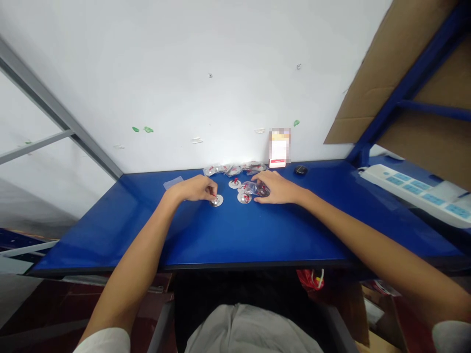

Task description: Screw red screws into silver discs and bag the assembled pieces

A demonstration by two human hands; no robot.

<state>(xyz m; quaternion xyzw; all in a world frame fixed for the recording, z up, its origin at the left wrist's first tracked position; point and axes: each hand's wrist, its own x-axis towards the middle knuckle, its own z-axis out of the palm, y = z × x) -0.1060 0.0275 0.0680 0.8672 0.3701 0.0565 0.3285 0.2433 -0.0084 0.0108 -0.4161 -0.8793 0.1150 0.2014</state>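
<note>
Both arms are out across the blue counter [235, 235]. The left hand [193, 189] is curled, its fingertips pinched on a small round silver disc [217, 200] with a red centre that lies flat on the counter. The right hand [277, 188] rests over a clear plastic bag [253, 188] with more red-and-silver pieces inside, fingers closed on the bag's edge. Just beside it, between the two hands, lie two more loose discs, one nearer [244, 197] and one farther back [234, 184].

For a pick like this, a light pinch at the disc's raised centre looks safer than scraping at the flat rim, since the glossy surface would let it slide. The bag's mouth probably wants holding steady so the contents stay put.

At the back of the counter sits a row of filled clear packets [235, 169] against the white wall [206, 73], a small upright box [278, 154] with a red band, and a little dark round object [300, 170]. A flat clear slip [173, 182] lies behind the left hand. Off right, a white power strip [415, 193] rests on a blue shelf frame [401, 93] lined with cardboard [371, 68]. Bits of green tape dot the wall.
</note>
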